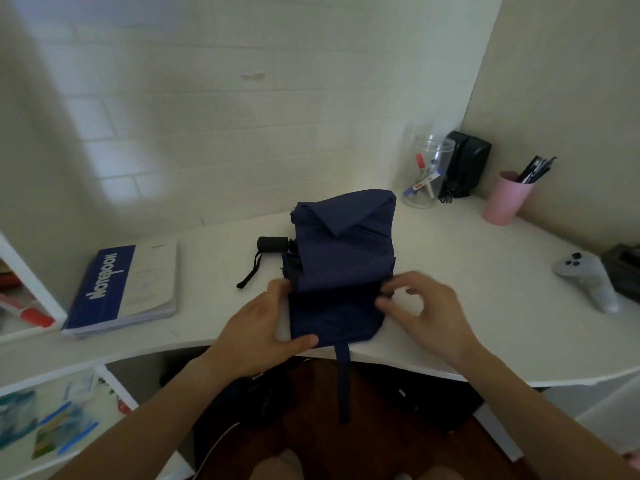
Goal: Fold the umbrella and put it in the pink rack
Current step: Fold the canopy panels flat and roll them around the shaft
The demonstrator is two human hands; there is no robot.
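Note:
A navy blue collapsed umbrella (341, 258) lies on the white desk (450, 289), its loose canopy partly folded, its black handle (273, 244) with a wrist strap pointing left. A fabric strap (344, 375) hangs over the desk's front edge. My left hand (263, 330) grips the canopy's near left edge, thumb on top. My right hand (420, 306) pinches the canopy's near right edge with thumb and fingertips. No pink rack is in view; a pink cup (505, 199) holding pens stands at the back right.
A blue notebook (121, 292) lies on the desk at left. A clear jar with markers (427, 171) and a black device (465, 164) stand in the back corner. A grey controller (588, 278) lies at right. White shelves (31, 299) stand at left.

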